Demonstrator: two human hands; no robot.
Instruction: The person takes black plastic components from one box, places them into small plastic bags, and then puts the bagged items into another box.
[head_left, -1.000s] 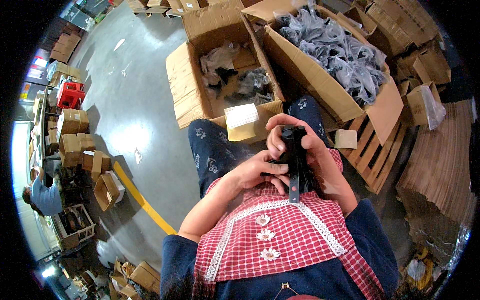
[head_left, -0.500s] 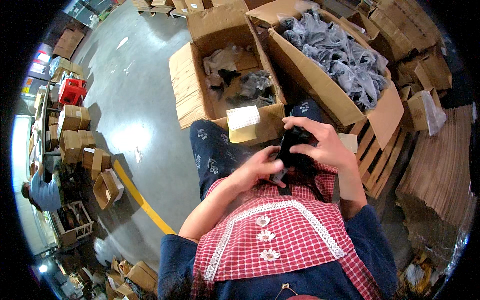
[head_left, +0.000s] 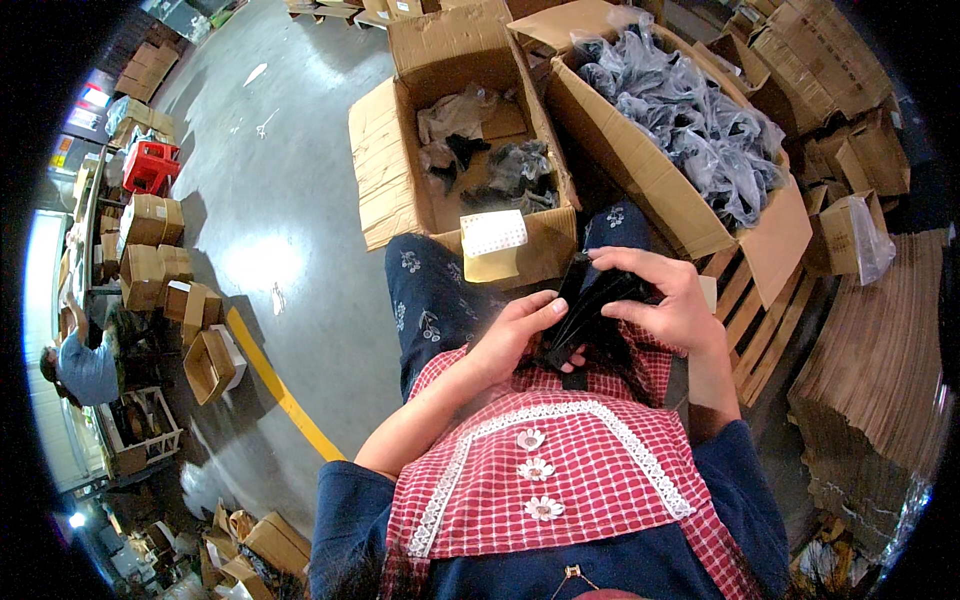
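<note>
Above my lap, both hands grip a glossy black piece with long ridges or folds; its exact kind cannot be made out. My left hand closes on its lower left end, thumb on top and fingertips showing below. At the upper right, my right hand pinches it between thumb and curled fingers. Dark shadow hides part of its right side. Just beyond my knees stands an open cardboard box with crumpled clear plastic and some black pieces inside. A white and yellow paper hangs on its near wall.
A second carton, heaped with plastic-bagged dark items, rests at the right by a wooden pallet. Flattened cardboard is stacked farther right. At far left are shelves, several boxes, a red stool and another person.
The black piece has turned in my hands, and its ridged side shows now. My left thumb has shifted on it. The whole view has moved slightly.
</note>
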